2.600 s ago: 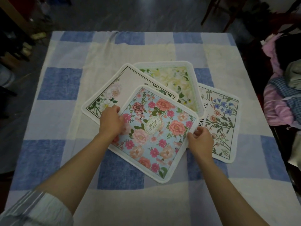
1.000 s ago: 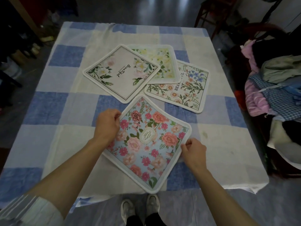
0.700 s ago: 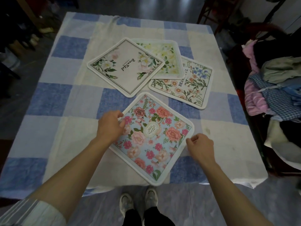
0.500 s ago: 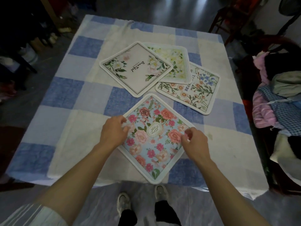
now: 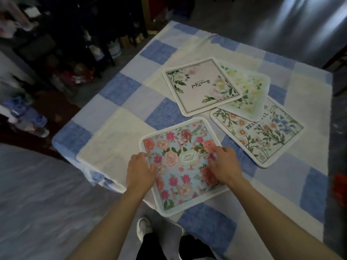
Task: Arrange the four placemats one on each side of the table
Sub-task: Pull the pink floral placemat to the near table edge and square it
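The blue floral placemat (image 5: 175,145) lies flat near the front edge of the table (image 5: 120,89), which wears a blue and white checked cloth. My left hand (image 5: 139,170) holds its left edge. My right hand (image 5: 224,164) presses down on its middle right, covering part of the pattern. Behind it lie the other three mats, overlapping. The white placemat with script (image 5: 201,87) is on top, the yellow-green placemat (image 5: 249,91) is under its right side, and the botanical placemat (image 5: 262,134) is to the right.
Dark shelves with clutter stand off the table's left side, with bottles (image 5: 24,119) on the floor there. My shoes (image 5: 144,228) show below the front edge. A red object (image 5: 339,186) sits at the right border.
The blue floral placemat came off the pile to the front edge and turned from a diamond to nearly square with it. My right hand moved from its corner onto its middle. The view swung left.
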The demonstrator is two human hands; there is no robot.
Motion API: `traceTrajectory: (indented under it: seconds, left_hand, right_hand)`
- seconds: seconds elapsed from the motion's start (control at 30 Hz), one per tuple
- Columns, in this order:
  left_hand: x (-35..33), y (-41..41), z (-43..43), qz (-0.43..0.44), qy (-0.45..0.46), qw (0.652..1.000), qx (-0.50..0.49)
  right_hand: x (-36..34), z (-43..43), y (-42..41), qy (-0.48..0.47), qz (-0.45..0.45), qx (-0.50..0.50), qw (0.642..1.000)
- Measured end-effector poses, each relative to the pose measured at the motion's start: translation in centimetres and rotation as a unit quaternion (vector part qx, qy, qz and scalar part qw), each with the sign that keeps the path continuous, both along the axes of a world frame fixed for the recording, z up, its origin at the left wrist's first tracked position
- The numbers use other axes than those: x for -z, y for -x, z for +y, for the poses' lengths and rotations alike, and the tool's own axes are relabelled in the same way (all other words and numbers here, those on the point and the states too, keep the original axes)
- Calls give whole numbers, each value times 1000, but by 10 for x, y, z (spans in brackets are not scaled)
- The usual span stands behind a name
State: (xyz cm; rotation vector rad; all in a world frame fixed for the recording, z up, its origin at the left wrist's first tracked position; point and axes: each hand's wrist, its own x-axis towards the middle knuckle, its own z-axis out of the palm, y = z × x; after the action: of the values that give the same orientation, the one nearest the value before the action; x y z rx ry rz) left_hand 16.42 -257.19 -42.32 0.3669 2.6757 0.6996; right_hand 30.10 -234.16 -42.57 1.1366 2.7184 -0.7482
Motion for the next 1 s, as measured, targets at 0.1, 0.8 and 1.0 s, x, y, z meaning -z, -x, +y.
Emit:
traceTrajectory:
  seconds: [0.1,0.8,1.0]
  left_hand:
    - [4,-8,7,-54,18,996,-67]
    - [18,-1,10,32,-118,970,-209]
    - [6,21,18,53,-134,981,-134]
  right_hand:
    - [10,8,3,-14,-30,-7,999]
    - [21,29,1,-31,-12,45,998]
    - [15,14,-14,-2,16,97,995]
